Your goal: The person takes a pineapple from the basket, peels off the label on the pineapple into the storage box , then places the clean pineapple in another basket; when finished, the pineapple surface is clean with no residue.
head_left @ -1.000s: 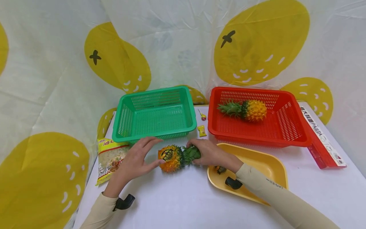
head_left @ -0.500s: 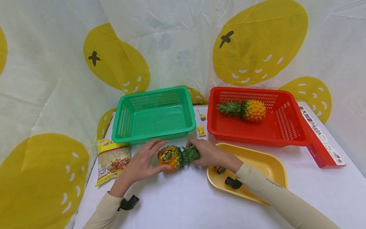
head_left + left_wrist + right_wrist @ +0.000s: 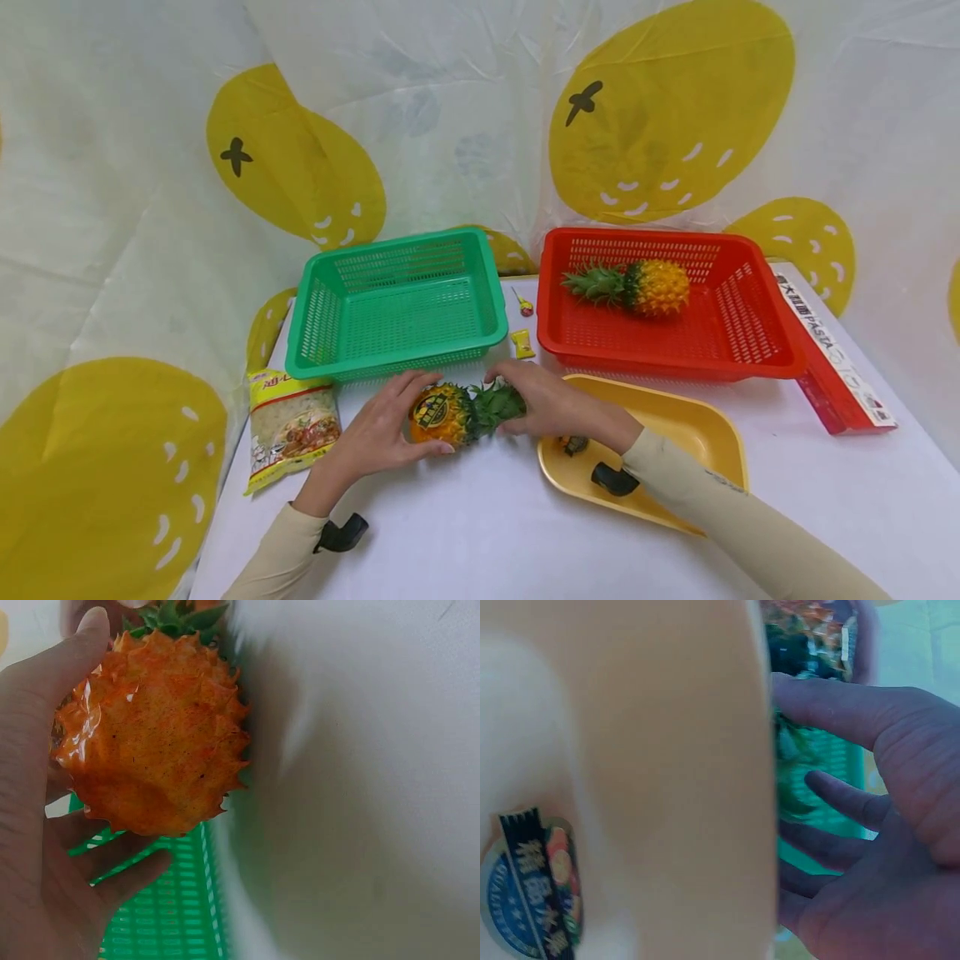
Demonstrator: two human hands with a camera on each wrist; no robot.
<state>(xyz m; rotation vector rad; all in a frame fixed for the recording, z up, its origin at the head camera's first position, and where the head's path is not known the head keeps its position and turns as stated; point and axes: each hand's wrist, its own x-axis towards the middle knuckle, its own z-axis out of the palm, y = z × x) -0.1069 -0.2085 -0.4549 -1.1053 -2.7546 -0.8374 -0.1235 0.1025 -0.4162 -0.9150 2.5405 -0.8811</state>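
A small pineapple with a dark round label lies on its side on the white table, its crown pointing right. My left hand curves round the fruit body, thumb on the near side and fingers on the far side. In the left wrist view, the fruit's orange spiky base sits beside the thumb, the lower fingers spread behind it. My right hand grips the leafy crown between thumb and fingers. Part of the crown shows by those fingers in the right wrist view, the rest hidden behind a yellow tray.
The green basket stands behind the hands. A red basket holds another pineapple. Between the baskets lie a lollipop and a yellow wrapped candy. A food bag lies left, a pasta box far right.
My left hand has moved right and closed in round the pineapple's body. The right hand has stayed at the crown, and the pineapple has hardly moved. The head view has shifted slightly.
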